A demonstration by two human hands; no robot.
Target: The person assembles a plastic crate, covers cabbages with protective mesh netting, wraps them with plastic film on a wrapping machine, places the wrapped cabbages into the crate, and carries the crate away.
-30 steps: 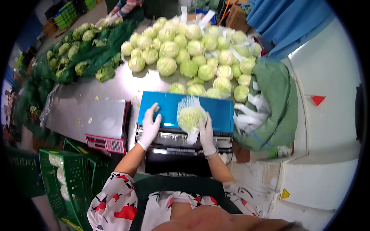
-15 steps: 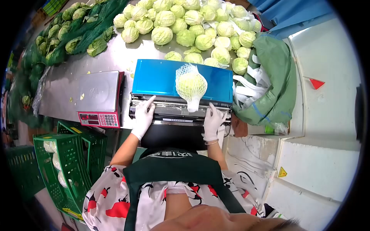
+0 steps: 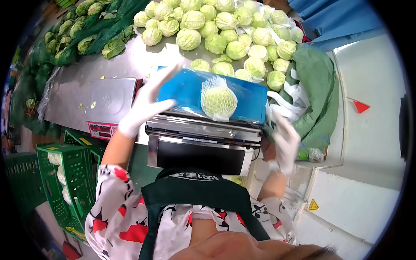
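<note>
A pale green cabbage in white foam netting rests on the blue top of a film-wrapping machine. Clear film glints across that blue top; whether it covers the cabbage I cannot tell. My left hand, in a white glove, is raised over the machine's left end, thumb and fingers wide apart, nothing in it. My right hand, also gloved and blurred, is off the machine's right end near a green sack. Its fingers look stretched out, with nothing visible in them.
A scale stands left of the machine. Several loose cabbages are piled behind, and more lie under green netting. White foam nets spill from the sack. Green crates stand at lower left; a white wall bounds the right.
Both hands have left the machine's front edge: the left rose up and left, the right moved outward. The netted cabbage's lower net tail looks shorter, and film now shows over the blue top.
</note>
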